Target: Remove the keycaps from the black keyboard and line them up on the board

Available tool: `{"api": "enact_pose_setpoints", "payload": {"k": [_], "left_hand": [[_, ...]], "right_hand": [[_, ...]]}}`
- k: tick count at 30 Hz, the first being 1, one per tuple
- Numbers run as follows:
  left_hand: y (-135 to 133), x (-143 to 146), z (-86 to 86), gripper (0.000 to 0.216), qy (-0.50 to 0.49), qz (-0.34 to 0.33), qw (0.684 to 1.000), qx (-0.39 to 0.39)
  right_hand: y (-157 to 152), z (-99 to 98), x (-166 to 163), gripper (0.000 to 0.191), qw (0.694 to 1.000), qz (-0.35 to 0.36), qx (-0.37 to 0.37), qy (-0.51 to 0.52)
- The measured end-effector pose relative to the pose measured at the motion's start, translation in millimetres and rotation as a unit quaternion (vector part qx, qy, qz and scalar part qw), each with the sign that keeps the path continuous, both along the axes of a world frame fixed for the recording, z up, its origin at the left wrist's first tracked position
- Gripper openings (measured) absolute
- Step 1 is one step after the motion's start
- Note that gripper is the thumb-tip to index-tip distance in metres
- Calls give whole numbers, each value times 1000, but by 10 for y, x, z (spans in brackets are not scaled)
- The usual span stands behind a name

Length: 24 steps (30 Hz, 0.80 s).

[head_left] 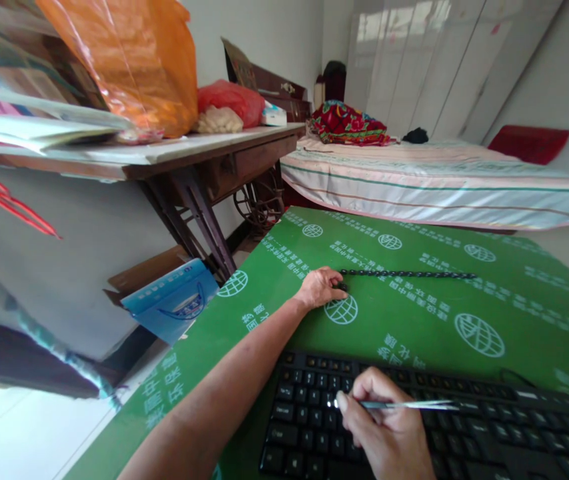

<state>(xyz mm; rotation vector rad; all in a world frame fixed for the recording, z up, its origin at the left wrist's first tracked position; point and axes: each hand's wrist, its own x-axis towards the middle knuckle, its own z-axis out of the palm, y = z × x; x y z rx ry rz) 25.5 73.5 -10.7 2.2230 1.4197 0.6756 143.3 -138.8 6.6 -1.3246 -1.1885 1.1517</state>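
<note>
My left hand (pixel 319 288) reaches forward onto the green board (pixel 464 300) and pinches the left end of a long black bead string (pixel 409 274), which lies stretched out to the right. My right hand (pixel 384 427) rests over a black keyboard (pixel 514 427) near me. It is closed on thin metal tweezers (pixel 409 405) that point right across the keys.
An old treadle sewing table (pixel 204 160) stands at the left, with an orange bag (pixel 134 60), a red bag and papers on top. A blue paper bag (pixel 172 300) leans under it. A bed (pixel 434 180) with a red quilt lies behind the board.
</note>
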Motion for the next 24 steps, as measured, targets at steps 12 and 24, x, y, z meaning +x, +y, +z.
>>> {"api": "enact_pose_setpoints", "payload": {"k": [12, 24], "left_hand": [[-8, 55, 40, 27, 73, 17, 996, 37], [7, 22, 14, 24, 63, -13, 997, 36]], "right_hand": [[18, -43, -29, 34, 1000, -7, 0, 14], [24, -18, -6, 30, 1000, 16, -15, 4]]}}
